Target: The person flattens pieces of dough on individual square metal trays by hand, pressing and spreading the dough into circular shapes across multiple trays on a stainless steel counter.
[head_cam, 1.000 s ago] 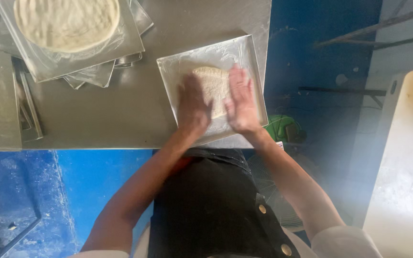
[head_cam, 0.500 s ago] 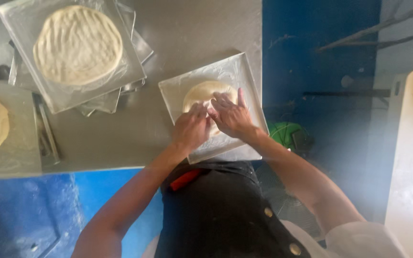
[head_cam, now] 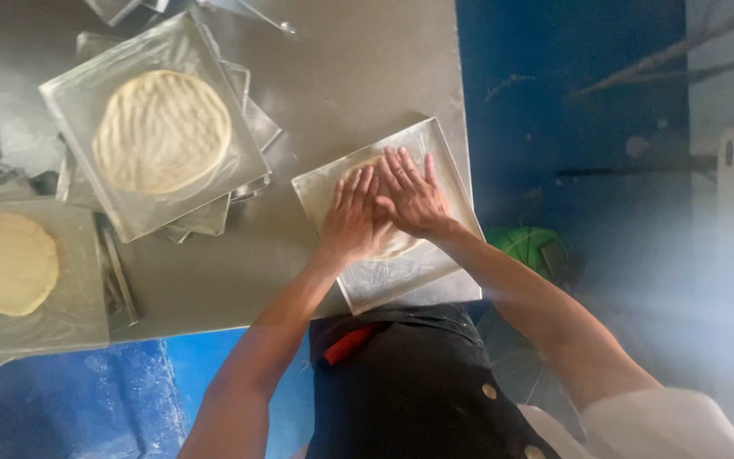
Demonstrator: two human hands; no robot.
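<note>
Dough [head_cam: 401,246] on square tray [head_cam: 435,153]: left hand [head_cam: 352,223] & right hand [head_cam: 411,197] flat, fingers spread, pressing it.

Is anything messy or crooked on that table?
A little. Under the square metal tray holding the flattened dough round, spare trays are stacked askew, corners sticking out. White flour dusts the blue floor. Both hands, left hand and right hand, press dough on a tilted tray.

No packages, labels, signs or screens show anywhere on or around the worktable
</note>
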